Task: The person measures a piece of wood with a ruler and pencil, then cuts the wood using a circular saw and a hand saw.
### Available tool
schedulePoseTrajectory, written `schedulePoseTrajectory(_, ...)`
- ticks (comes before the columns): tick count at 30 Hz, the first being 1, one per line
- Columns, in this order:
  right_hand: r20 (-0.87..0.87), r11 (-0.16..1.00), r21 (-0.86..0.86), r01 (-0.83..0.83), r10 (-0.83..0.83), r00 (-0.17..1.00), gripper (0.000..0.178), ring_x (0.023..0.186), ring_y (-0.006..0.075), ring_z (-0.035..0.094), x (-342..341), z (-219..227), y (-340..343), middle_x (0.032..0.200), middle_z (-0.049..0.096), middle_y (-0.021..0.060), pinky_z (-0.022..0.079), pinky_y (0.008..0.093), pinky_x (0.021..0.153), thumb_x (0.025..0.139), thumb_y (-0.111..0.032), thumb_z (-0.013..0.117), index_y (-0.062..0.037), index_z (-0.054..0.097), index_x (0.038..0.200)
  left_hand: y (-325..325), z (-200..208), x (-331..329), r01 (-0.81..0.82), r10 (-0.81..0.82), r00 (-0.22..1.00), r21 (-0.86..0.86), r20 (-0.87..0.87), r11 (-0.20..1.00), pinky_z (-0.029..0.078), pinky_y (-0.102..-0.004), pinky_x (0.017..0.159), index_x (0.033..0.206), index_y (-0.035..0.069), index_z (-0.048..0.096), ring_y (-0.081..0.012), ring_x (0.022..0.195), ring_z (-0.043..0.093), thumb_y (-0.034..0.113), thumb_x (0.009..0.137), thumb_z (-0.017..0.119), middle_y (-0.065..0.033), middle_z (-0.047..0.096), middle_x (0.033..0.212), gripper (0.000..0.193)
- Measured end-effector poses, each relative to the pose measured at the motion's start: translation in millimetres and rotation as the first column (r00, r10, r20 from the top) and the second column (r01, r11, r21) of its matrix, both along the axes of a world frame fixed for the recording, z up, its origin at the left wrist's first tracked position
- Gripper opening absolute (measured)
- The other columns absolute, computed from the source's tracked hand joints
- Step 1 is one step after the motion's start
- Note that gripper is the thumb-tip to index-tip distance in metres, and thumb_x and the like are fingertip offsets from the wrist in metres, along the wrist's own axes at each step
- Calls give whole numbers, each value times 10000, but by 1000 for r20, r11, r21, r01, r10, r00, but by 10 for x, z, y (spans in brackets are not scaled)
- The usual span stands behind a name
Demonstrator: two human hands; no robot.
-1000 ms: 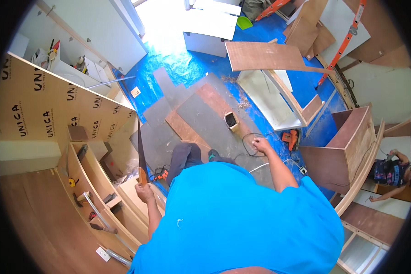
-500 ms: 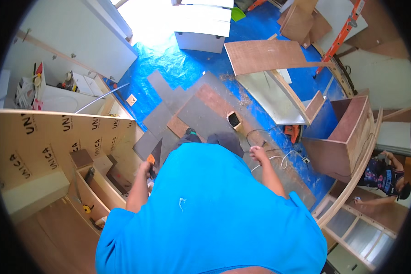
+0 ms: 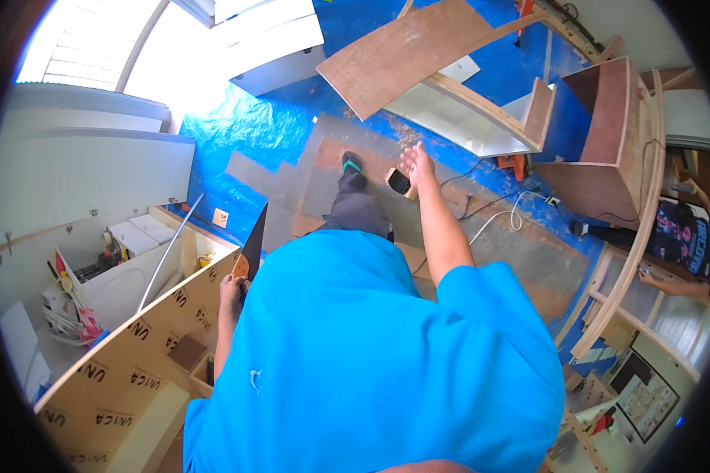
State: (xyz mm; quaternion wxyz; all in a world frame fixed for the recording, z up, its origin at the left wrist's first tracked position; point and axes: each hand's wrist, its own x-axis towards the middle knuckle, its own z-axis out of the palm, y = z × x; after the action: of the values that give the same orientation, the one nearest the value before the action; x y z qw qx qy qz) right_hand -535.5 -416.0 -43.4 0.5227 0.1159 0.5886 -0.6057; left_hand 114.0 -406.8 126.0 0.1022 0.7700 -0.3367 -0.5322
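My left hand (image 3: 230,290) is closed round the orange handle of a hand saw (image 3: 254,236), beside the edge of a printed plywood panel (image 3: 159,329). The saw's dark blade points up and away from me. My right arm reaches forward, and my right hand (image 3: 418,165) is open with fingers apart and nothing seen in it. Just left of that hand, a small open box (image 3: 401,183) with dark contents sits on the floor boards. One of my feet (image 3: 352,163), in a dark shoe with a green band, stands left of the box.
A brown board (image 3: 406,55) rests across a pale cabinet frame (image 3: 469,118) ahead. An open wooden cabinet (image 3: 588,185) stands at right, with a white cord (image 3: 516,214) and an orange tool (image 3: 515,167) near it. Blue sheeting (image 3: 229,134) covers the floor. Another person (image 3: 678,236) works at far right.
I have stepped forward and the view has swung round. My right hand has gone from low beside me, fingers curled, to outstretched beside the small box. My left hand still grips the saw.
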Motion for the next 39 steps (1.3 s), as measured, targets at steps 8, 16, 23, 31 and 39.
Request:
schedulePoseTrajectory(8, 131, 991, -9, 133, -131, 983, 1002, 1537, 358, 328, -276, -245, -1463, 1695, 311, 161, 305, 555, 1189, 924, -637, 700, -103, 258, 1648, -684, 891, 0, -62, 41, 976, 91, 214, 994, 499, -335, 513, 1084, 24, 623, -176, 576, 594, 73, 886, 648, -75, 608, 760, 205)
schedulePoseTrajectory(16, 279, 993, -32, 112, -99, 955, 829, 1435, 317, 416, -402, -442, -2319, 1627, 397, 116, 267, 568, 1194, 927, -563, 723, -151, 393, 1566, -479, 1185, 275, -172, 173, 945, -28, 277, 985, 484, -350, 464, 1083, 16, 615, -197, 520, 573, 65, 875, 646, -71, 570, 692, 215)
schedulePoseTrajectory(23, 211, 987, -152, 47, -14, 977, 624, 1343, 332, 578, -1044, -391, -2152, 1437, 639, 103, 458, 570, 1134, 954, -460, 751, -103, 582, 1437, -752, 904, -415, -288, 241, 901, 82, 361, 954, 500, -372, 483, 1018, -29, 651, -238, 519, 599, 53, 788, 670, -110, 610, 675, 245)
schedulePoseTrajectory(31, 303, 847, -378, 373, -267, 915, 523, 1249, 295, 640, -982, 565, -2402, 1427, 625, 154, 525, 481, 1077, 1099, -393, 509, -35, 508, 1481, -1330, 646, -287, -324, 284, 908, 86, 307, 942, 499, -404, 453, 931, 17, 621, -230, 481, 571, 48, 807, 651, -89, 564, 634, 132)
schedulePoseTrajectory(39, -47, 915, -371, 160, -191, 980, 537, 1275, 332, 614, -788, 1398, -2760, 1409, 626, 155, 512, 476, 1068, 1045, -337, 615, -20, 514, 1466, -2452, 4, 21, -300, 293, 954, 146, 69, 943, 473, -371, 441, 975, 8, 611, -206, 483, 553, 46, 820, 650, -70, 566, 673, 164)
